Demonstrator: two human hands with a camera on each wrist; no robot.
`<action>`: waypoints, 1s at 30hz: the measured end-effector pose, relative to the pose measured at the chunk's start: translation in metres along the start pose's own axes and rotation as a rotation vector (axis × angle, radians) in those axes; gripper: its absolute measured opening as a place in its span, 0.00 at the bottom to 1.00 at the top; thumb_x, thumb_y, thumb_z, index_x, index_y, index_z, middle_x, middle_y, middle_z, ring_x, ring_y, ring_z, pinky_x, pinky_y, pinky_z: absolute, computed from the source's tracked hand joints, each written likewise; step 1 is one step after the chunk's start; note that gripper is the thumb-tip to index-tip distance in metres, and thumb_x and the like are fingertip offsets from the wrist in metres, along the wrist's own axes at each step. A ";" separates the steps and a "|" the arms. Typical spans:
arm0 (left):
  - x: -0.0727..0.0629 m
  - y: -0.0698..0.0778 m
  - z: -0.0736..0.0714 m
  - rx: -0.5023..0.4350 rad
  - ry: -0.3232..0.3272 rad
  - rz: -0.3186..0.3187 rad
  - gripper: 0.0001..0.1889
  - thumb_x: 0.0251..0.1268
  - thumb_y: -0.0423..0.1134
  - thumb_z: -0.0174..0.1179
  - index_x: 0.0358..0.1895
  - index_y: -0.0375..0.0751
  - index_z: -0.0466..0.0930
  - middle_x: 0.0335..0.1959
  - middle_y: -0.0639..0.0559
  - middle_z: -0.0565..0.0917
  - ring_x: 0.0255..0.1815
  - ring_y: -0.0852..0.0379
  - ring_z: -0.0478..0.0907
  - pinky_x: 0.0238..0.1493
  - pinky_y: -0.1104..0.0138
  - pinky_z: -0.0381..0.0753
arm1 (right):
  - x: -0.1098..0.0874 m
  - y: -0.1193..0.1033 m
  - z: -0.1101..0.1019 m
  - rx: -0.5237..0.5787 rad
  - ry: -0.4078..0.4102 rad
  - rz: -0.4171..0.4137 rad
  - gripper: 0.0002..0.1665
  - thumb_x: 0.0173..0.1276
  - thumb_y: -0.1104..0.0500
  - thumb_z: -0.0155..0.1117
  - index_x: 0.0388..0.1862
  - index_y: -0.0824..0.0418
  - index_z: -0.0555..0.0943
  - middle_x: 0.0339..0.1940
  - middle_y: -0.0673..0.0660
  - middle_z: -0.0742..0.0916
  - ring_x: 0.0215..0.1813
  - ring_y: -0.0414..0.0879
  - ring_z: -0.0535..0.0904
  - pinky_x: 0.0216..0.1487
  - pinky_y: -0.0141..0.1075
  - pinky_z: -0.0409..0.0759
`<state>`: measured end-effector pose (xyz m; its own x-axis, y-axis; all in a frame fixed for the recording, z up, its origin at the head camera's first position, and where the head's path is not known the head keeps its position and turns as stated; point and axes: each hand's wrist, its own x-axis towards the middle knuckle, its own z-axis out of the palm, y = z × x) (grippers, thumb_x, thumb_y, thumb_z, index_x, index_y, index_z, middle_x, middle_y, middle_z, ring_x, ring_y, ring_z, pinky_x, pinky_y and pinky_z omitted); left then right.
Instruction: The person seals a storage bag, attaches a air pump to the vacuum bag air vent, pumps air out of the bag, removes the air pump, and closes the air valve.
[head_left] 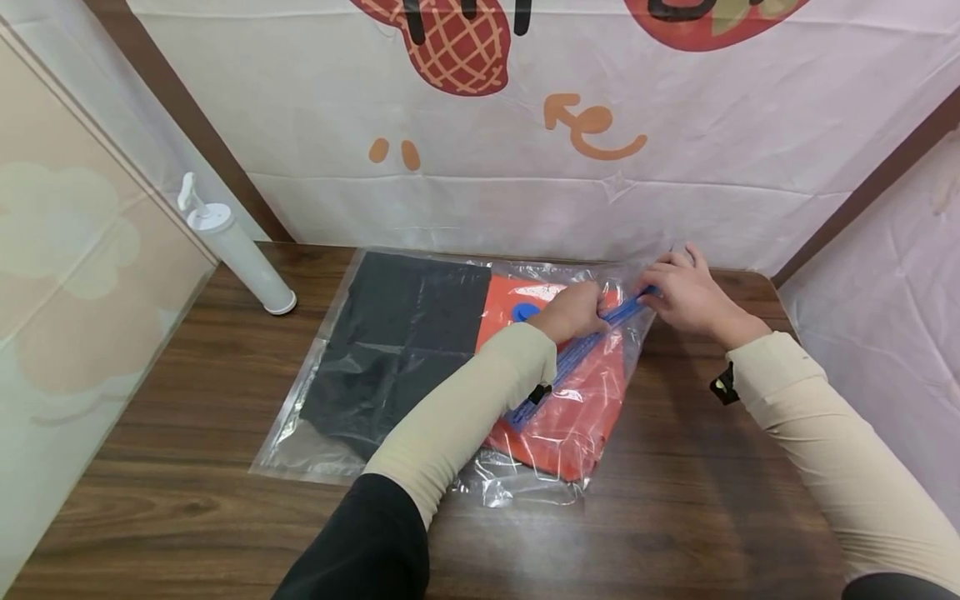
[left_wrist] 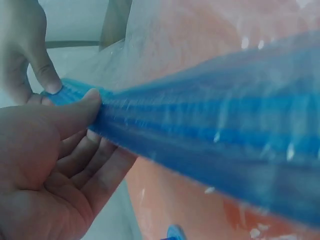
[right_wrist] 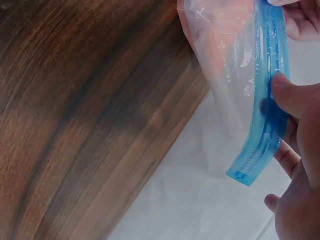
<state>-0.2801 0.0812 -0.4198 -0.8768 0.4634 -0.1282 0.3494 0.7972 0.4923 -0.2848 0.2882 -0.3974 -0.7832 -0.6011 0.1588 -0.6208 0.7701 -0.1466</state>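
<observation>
Gripping a blue zip strip (head_left: pixel 573 358) between thumb and fingers, the left hand (head_left: pixel 573 310) and right hand (head_left: pixel 684 292) sit near each other, the right closer to the strip's end. Its clear bag (head_left: pixel 525 492) lies near the back edge of the wooden table (head_left: pixel 697 433), by the wall sheet (head_left: pixel 487 212); wood runs in front and to the right. Inside are 2 items, dark (head_left: pixel 397 333) and orange (head_left: pixel 581 408). The left sleeve (head_left: pixel 465 400) crosses above; a white tube (head_left: pixel 251 267) stands leftward.

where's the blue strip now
In the head view, the blue strip slants over the orange item in the clear bag, right of centre; the left hand and right hand pinch its upper part.
</observation>
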 end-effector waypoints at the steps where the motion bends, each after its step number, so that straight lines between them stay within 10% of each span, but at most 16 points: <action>1: 0.000 0.000 -0.001 0.011 -0.007 0.000 0.13 0.63 0.44 0.73 0.29 0.43 0.79 0.26 0.56 0.78 0.29 0.59 0.73 0.34 0.69 0.74 | 0.000 0.000 0.000 0.005 0.006 0.002 0.05 0.67 0.64 0.72 0.38 0.56 0.85 0.42 0.55 0.88 0.61 0.61 0.70 0.73 0.70 0.41; 10: -0.002 0.001 0.002 0.058 -0.001 -0.016 0.09 0.66 0.44 0.70 0.39 0.41 0.84 0.34 0.53 0.85 0.36 0.57 0.81 0.42 0.66 0.80 | 0.002 0.004 -0.005 0.001 -0.001 -0.021 0.07 0.65 0.64 0.74 0.40 0.57 0.86 0.43 0.56 0.88 0.61 0.62 0.70 0.74 0.68 0.41; 21: -0.005 0.005 -0.005 0.038 -0.049 0.003 0.10 0.67 0.41 0.68 0.30 0.42 0.79 0.26 0.56 0.78 0.30 0.60 0.74 0.35 0.68 0.76 | 0.001 0.024 -0.027 -0.158 0.081 -0.121 0.10 0.60 0.68 0.75 0.38 0.61 0.84 0.44 0.60 0.85 0.58 0.64 0.74 0.61 0.62 0.66; 30: 0.002 0.026 -0.009 -0.052 0.153 0.032 0.11 0.67 0.48 0.69 0.41 0.45 0.83 0.33 0.57 0.82 0.34 0.61 0.76 0.36 0.70 0.74 | 0.009 0.010 -0.031 -0.172 0.101 -0.156 0.12 0.53 0.65 0.81 0.33 0.60 0.85 0.40 0.58 0.84 0.55 0.62 0.72 0.54 0.60 0.69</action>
<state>-0.2764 0.0991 -0.3994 -0.9069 0.4209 0.0190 0.3639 0.7598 0.5388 -0.2973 0.2973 -0.3670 -0.6657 -0.6977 0.2649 -0.7121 0.7000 0.0542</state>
